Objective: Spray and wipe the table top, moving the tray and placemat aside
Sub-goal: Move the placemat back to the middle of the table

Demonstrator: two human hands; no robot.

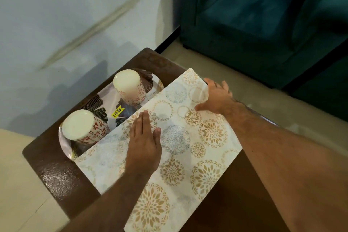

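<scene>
A cream placemat [177, 137] with gold and grey flower circles lies slantwise on the dark brown table top [56, 171]. My left hand [144, 141] lies flat on the placemat's middle, fingers straight and together. My right hand [216, 96] rests with spread fingers on the placemat's far right edge, near its corner. Behind the placemat sits a shiny round tray [111, 100] with a yellow price sticker; the placemat's far edge overlaps it. Two white candles with red flower patterns stand on the tray, one at the back [129, 86] and one at the front left [82, 126].
A pale wall [66, 24] runs just behind the table. A teal sofa [263, 19] stands on the beige floor [263, 100] to the right. The table's near left corner [60, 181] looks wet and speckled.
</scene>
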